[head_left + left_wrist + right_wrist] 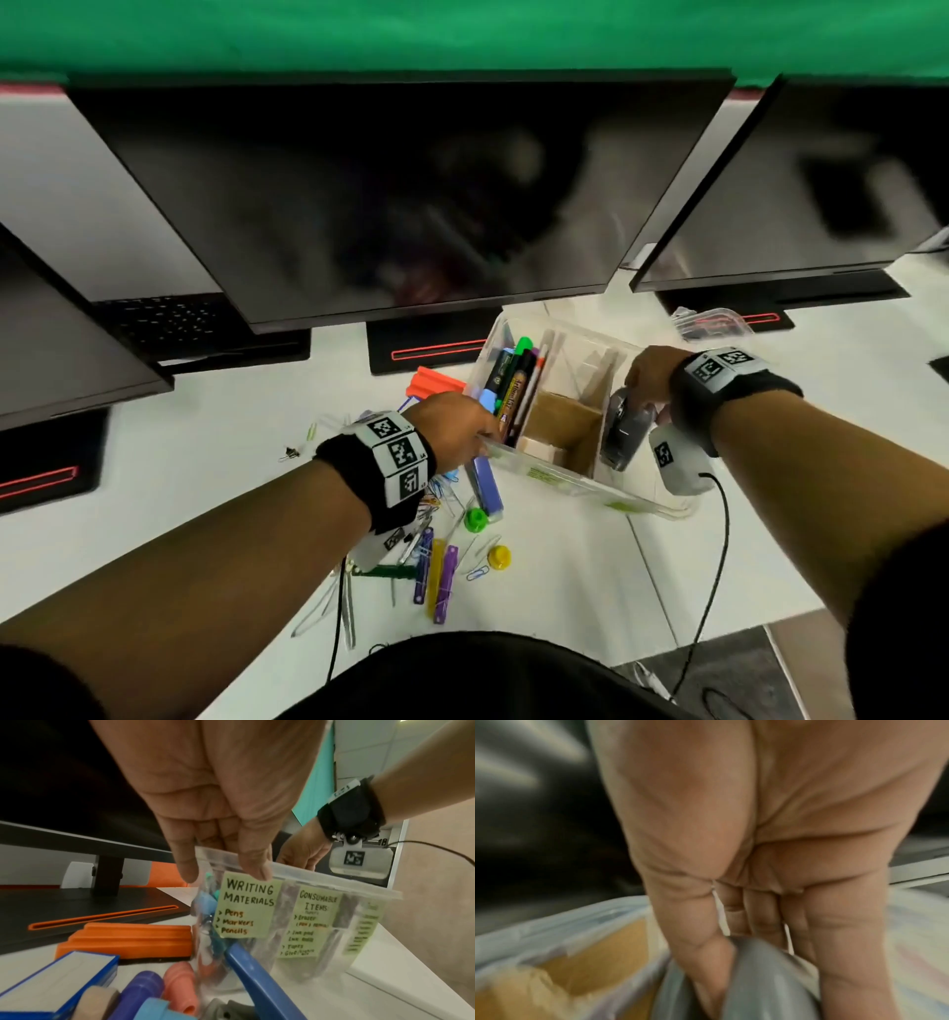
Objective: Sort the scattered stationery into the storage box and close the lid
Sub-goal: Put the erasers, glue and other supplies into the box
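The clear storage box stands open on the white desk, split by cardboard dividers, with markers in its left compartment. My left hand grips the box's near left corner; in the left wrist view its fingers hook over the rim above the "Writing Materials" label. My right hand holds a grey rounded tool down in the right compartment, fingers curled round that grey tool. The clear lid lies behind the box on the right.
Loose stationery lies left of the box: an orange board eraser, a blue staple box, green and yellow caps, coloured fasteners, paper clips. Dark monitors stand close behind. The desk's front edge runs at lower right.
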